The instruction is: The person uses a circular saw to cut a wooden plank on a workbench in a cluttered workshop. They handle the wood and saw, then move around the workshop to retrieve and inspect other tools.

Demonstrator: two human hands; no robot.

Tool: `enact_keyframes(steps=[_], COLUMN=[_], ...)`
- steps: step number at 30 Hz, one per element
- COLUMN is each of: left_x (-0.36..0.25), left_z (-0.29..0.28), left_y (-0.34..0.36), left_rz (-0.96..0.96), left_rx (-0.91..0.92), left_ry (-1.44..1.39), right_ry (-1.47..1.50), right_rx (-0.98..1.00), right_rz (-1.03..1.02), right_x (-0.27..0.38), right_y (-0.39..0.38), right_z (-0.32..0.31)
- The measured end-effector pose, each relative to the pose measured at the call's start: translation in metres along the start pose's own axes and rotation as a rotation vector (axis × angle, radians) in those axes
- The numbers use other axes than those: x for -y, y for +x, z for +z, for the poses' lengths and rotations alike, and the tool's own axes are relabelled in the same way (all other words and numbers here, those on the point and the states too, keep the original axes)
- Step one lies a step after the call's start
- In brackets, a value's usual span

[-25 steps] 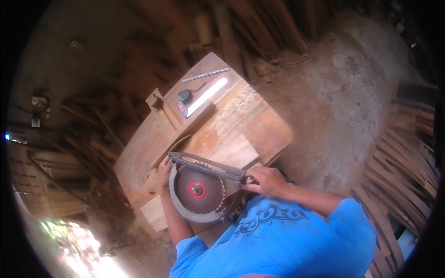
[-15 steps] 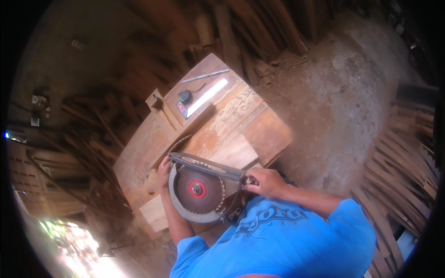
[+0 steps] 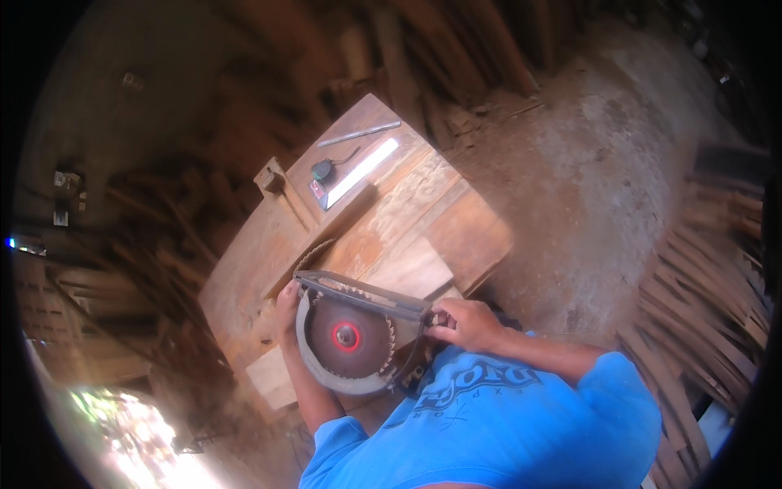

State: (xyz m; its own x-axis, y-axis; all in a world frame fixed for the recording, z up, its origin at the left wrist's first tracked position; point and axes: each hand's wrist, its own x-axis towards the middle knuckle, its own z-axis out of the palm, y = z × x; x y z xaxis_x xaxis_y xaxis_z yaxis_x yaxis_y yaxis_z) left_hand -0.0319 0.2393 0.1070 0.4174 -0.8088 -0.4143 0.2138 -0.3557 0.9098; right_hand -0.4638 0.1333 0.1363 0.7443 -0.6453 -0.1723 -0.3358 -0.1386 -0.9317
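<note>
A circular saw [image 3: 358, 293] is held on its side over the near part of the wooden workbench, its round toothed blade [image 3: 362, 326] facing up. A red ring surrounds the blade's hub. My left hand [image 3: 287, 303] grips the saw's left edge by the end of its base plate, fingers partly hidden. At the other end of the plate, my right hand [image 3: 463, 322] is closed on the saw, thumb and fingers bent around a small part there. Beyond the saw, a pale board [image 3: 411, 269] lies on the bench; another pale piece [image 3: 270, 379] sits left of my left forearm.
On the workbench [image 3: 244, 265] are a long wooden strip [image 3: 334, 222], a set square [image 3: 362, 174], a tape measure [image 3: 323, 170] and a thin metal bar [image 3: 358, 134]. A wooden block [image 3: 273, 178] stands at its left edge. Stacked planks [image 3: 700, 301] lie to the right.
</note>
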Motion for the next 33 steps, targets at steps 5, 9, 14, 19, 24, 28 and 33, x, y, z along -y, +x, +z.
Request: enact_keyframes(steps=[5,9,14,19,24,28,33], left_x=[0.006,0.013,0.005,-0.01,0.007,0.017,0.012], left_z=[-0.009,0.013,0.055,0.047,0.009,-0.012,-0.013], left_y=[0.002,-0.003,-0.017,-0.013,-0.001,0.009,0.012], left_rz=[-0.022,0.005,0.034,0.017,-0.011,0.014,-0.007], left_rx=[-0.056,-0.076,-0.113,-0.094,-0.067,-0.064,-0.061], left_ry=[0.102,-0.151,-0.385,-0.327,0.103,0.345,0.317], right_ry=[-0.003,-0.002,-0.037,-0.058,-0.076,-0.147,-0.17], right_rx=[0.01,0.02,0.015,0.018,-0.006,-0.042,-0.101], right_rz=[0.005,-0.003,-0.019,-0.031,-0.095,-0.231,-0.319], right_x=[0.001,0.002,0.003,0.004,0.003,-0.005,-0.017], right_y=[0.001,0.001,0.001,0.003,0.003,0.004,0.007], right_z=[-0.002,-0.004,-0.004,-0.005,-0.005,-0.004,0.003])
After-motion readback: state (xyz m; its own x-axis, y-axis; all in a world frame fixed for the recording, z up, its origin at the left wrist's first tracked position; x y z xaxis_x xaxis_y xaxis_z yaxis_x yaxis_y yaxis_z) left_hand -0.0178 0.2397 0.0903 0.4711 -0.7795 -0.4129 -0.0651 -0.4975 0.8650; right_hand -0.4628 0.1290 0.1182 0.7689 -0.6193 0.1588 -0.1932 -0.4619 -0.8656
